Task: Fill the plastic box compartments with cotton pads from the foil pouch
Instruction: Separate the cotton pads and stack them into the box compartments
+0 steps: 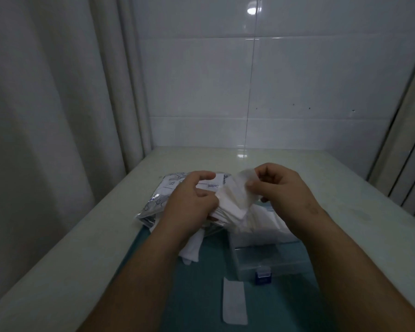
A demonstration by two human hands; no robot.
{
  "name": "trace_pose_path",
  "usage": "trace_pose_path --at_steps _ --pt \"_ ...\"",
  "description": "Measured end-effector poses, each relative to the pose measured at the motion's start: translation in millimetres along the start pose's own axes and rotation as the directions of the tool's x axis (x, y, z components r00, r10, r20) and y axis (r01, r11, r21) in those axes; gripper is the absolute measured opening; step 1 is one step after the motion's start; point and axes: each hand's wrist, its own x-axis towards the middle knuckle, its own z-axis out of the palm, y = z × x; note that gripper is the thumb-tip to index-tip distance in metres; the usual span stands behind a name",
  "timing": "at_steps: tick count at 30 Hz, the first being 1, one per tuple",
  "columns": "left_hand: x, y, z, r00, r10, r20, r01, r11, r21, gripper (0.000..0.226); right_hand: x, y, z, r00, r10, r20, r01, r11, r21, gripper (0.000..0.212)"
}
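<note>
My left hand point(192, 200) grips a fanned stack of white cotton pads point(230, 207) above the table. My right hand point(276, 185) pinches one thin pad point(244, 178) at the top of that stack, between thumb and forefinger. The silver foil pouch point(153, 202) with a white label lies behind and under my left hand. A clear plastic box point(261, 257) with a blue latch sits below my right hand; its far compartments hold white pads point(264, 221), and the near compartment looks see-through.
A loose pad point(234, 300) lies on the teal mat point(201, 283) near the front. More white pads point(191, 250) sit under my left wrist. The pale table point(321, 168) meets a tiled wall behind and a curtain on the left.
</note>
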Motion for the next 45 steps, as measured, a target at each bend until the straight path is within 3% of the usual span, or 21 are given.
trace_pose_path --at_steps 6,10,13,22,25,27,30,32,38,43,45 --pt "-3 3 -1 1.0 0.002 0.016 -0.002 1.0 0.007 0.048 -3 -1 2 0.992 0.005 0.124 0.006 0.996 -0.088 0.007" --pt "-4 6 0 0.998 -0.006 0.057 0.008 0.999 -0.044 0.051 -2 2 6 0.997 -0.037 0.072 0.056 0.96 -0.274 0.01" --pt "-4 6 0 0.997 -0.026 0.072 0.034 0.993 -0.113 0.043 -2 1 7 0.997 -0.056 0.045 0.067 0.945 -0.32 0.013" --pt "-6 6 0 1.0 0.003 -0.001 -0.003 1.0 -0.024 0.042 0 1 2 0.992 -0.059 -0.112 0.048 0.993 -0.105 0.007" --pt "-7 5 0 0.999 0.034 -0.014 -0.033 0.998 0.06 0.041 -2 -3 -1 1.0 -0.002 -0.009 0.002 1.0 -0.013 0.006" --pt "-7 6 1 0.999 0.042 0.007 -0.043 0.998 0.054 0.044 -3 -2 1 0.996 0.032 0.08 -0.025 0.996 -0.084 0.005" --pt "-7 7 1 0.998 0.053 0.027 -0.054 0.997 0.054 0.051 -2 3 9 0.998 0.032 0.047 -0.018 0.963 -0.271 0.012" --pt "-7 7 0 0.998 0.056 0.043 -0.058 0.997 0.047 0.054 -1 4 11 0.999 0.034 0.035 -0.022 0.955 -0.295 0.02" --pt "-5 5 1 0.997 0.057 0.056 -0.052 0.995 -0.088 0.056 -1 2 8 0.986 0.089 0.138 -0.051 0.965 -0.258 0.014" --pt "-1 3 5 1.0 0.017 -0.003 -0.017 0.961 -0.277 0.028 -1 2 6 0.991 0.087 0.106 -0.068 0.982 -0.174 0.011" --pt "-1 3 6 1.0 0.005 0.005 -0.003 0.954 -0.301 0.031 -1 1 7 0.994 0.079 0.076 -0.069 0.989 -0.131 0.012"
